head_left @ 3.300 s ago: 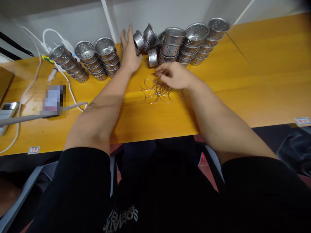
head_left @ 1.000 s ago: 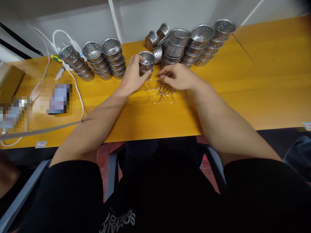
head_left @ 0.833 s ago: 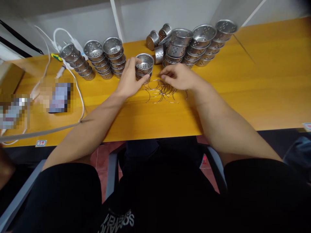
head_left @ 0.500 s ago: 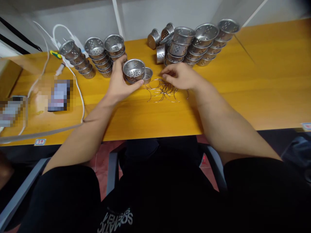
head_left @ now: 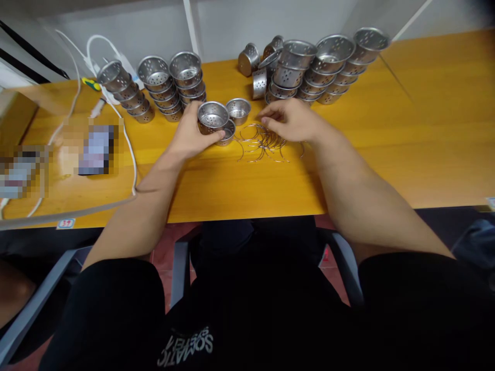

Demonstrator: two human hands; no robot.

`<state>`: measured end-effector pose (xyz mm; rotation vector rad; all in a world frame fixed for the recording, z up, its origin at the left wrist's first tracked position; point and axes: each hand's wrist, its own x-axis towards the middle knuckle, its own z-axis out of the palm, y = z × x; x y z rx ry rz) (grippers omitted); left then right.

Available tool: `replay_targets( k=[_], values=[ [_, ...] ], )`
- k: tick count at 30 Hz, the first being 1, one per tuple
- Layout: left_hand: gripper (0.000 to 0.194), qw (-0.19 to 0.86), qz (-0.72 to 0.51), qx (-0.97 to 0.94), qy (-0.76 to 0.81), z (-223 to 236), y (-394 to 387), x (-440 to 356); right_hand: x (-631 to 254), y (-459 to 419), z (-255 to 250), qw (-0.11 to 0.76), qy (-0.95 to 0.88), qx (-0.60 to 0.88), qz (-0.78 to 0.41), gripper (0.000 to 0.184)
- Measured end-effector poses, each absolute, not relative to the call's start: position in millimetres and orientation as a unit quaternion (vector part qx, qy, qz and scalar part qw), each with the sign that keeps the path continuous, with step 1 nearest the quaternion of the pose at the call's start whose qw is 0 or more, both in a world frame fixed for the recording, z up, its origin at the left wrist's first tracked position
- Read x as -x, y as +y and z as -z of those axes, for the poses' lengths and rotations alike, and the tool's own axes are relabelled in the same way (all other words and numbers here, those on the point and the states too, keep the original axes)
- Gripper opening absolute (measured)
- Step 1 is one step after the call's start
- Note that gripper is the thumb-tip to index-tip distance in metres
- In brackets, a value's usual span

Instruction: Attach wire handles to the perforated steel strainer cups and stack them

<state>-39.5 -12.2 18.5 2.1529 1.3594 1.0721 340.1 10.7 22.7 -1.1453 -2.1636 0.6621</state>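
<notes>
My left hand (head_left: pixel 189 131) is closed around a perforated metal cup (head_left: pixel 213 114), thumb at its near side and fingers on its far side. Beneath that cup, a second perforated cup (head_left: pixel 228 133) shows partly; whether it is also gripped is hidden. Just to the right, a separate small perforated cup (head_left: pixel 238 110) stands upright on the table. My right hand (head_left: pixel 288 118) hovers or rests at the far edge of a pile of thin curved wires (head_left: pixel 265 141), fingers loosely bent and thumb slightly apart, with nothing visible between them.
Leaning stacks of perforated cups stand at the back left (head_left: pixel 154 82) and back right (head_left: pixel 334 56). Several loose cups (head_left: pixel 249 59) lie beside the right stacks. A blurred phone (head_left: pixel 96 149) and a white cable (head_left: pixel 133 170) are on the left of the yellow table (head_left: pixel 240 196).
The lower cup by my left hand now shows to the right of and nearer than the held one. The separate small cup has come fully into sight. My right hand has barely moved.
</notes>
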Motion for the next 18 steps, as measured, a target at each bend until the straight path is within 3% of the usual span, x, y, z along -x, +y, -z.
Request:
replay_targets(
  k=[7, 12, 18],
  values=[
    [0.114, 0.19, -0.411, -0.765, 0.458, -25.7, -6.0, 40.8, -331.3, 1.0, -33.4, 0.304, -0.815, 0.443, -0.218, 0.044],
    [0.094, 0.175, -0.401, -0.775, 0.455, -36.6, -25.3, 25.1, -304.5, -32.9, -58.0, 0.341, -0.798, 0.447, -0.216, 0.065],
    [0.078, 0.144, -0.362, -0.806, 0.445, -36.9, -37.3, 3.8, -271.4, -55.8, -56.0, 0.309, -0.842, 0.38, -0.225, 0.069]
  ],
)
